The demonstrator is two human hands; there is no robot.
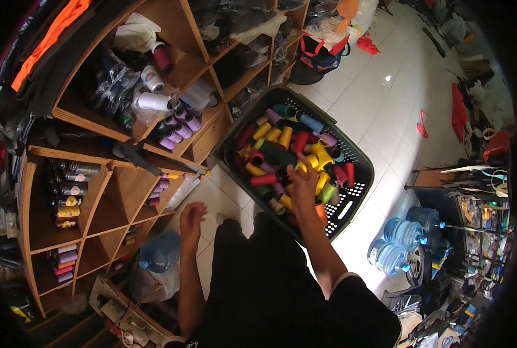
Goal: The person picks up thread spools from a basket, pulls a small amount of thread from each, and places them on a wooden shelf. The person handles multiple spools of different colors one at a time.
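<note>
A dark laundry-style plastic basket (360, 180) with perforated sides stands on the floor in front of me, heaped with thread spools in yellow, red, green, purple, blue and orange. My right hand (305, 182) reaches over its near part, fingers stretched out among the spools, close to a yellow spool (322, 155). Nothing shows gripped in it. A dark green spool (275, 152) and a red spool (264, 180) lie just left of those fingers. Left of the basket, my left hand (193, 217) hangs in the air with loosely bent fingers, empty.
A wooden shelf unit (105, 203) along the left holds purple spools (180, 124), white cones (154, 101) and plastic bags. Blue water bottles (395, 243) stand at right, another water bottle (161, 252) at lower left. A bag (319, 55) sits beyond the basket.
</note>
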